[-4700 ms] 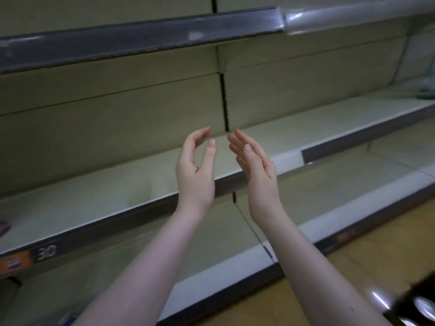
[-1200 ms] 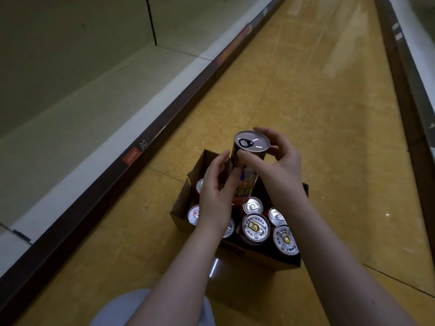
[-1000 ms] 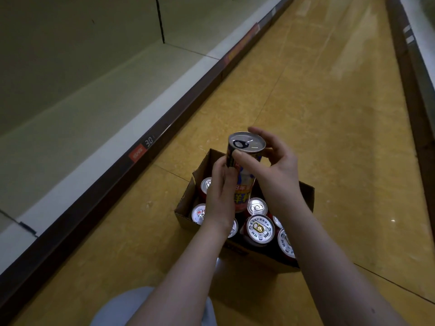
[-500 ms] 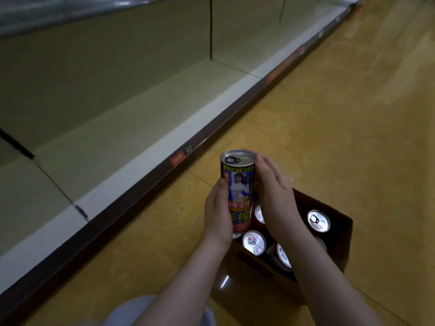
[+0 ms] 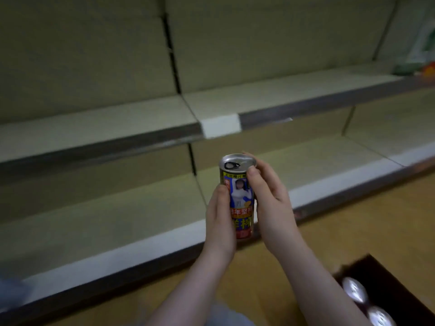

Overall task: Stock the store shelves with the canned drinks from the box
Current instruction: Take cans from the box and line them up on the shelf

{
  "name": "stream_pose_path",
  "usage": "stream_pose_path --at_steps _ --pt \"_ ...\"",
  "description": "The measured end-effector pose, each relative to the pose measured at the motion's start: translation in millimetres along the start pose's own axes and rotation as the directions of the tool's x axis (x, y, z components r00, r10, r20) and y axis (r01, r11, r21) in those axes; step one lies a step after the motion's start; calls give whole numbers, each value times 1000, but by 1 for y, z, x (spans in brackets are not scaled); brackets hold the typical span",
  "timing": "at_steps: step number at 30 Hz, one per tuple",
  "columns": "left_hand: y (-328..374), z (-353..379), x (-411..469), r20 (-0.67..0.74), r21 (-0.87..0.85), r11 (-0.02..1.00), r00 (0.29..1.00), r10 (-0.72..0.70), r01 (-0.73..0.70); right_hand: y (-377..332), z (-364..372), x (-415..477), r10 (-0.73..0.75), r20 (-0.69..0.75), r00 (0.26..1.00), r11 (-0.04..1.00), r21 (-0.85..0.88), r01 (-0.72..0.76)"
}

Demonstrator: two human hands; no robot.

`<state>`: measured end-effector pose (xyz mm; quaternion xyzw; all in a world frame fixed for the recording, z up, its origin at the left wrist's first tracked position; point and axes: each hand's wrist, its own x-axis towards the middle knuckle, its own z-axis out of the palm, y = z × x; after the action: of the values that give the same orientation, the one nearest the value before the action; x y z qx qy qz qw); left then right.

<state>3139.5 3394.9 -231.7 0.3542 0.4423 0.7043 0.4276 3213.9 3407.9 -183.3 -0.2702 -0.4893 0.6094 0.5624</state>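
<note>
- A tall silver-topped drink can with a yellow, blue and red printed label (image 5: 238, 196) stands upright in the air, clasped between both hands in front of the beige metal lower shelf (image 5: 131, 222).
- The left hand (image 5: 220, 220) grips its lower left side, thumb on the label.
- The right hand (image 5: 270, 201) wraps its right side, thumb near the rim.
- The dark cardboard box (image 5: 386, 278) of silver-lidded cans (image 5: 354, 291) sits at the lower right on the yellow floor (image 5: 353, 222).

Pale shelves (image 5: 94, 123) are running along a beige wall (image 5: 82, 55) — dim light is falling on them. Yellow floor (image 5: 376, 220) is lying below.

Both hands (image 5: 220, 223) grip an upright can (image 5: 239, 199).
</note>
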Motion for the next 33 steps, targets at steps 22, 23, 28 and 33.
stream_pose_path --at_steps 22,23,28,33 --pt "311 -329 65 -310 833 526 641 702 -173 9 449 40 -33 469 883 956 273 -110" --pt "315 -344 68 -279 869 473 647 710 -144 15 461 41 -37 464 885 961 259 -95" --pt "334 -402 74 -305 906 423 680 667 -8 55 518 51 -20 434 900 992 118 -35" --pt "347 -444 80 -294 923 384 708 642 35 93 557 60 27 406 913 999 29 -42"
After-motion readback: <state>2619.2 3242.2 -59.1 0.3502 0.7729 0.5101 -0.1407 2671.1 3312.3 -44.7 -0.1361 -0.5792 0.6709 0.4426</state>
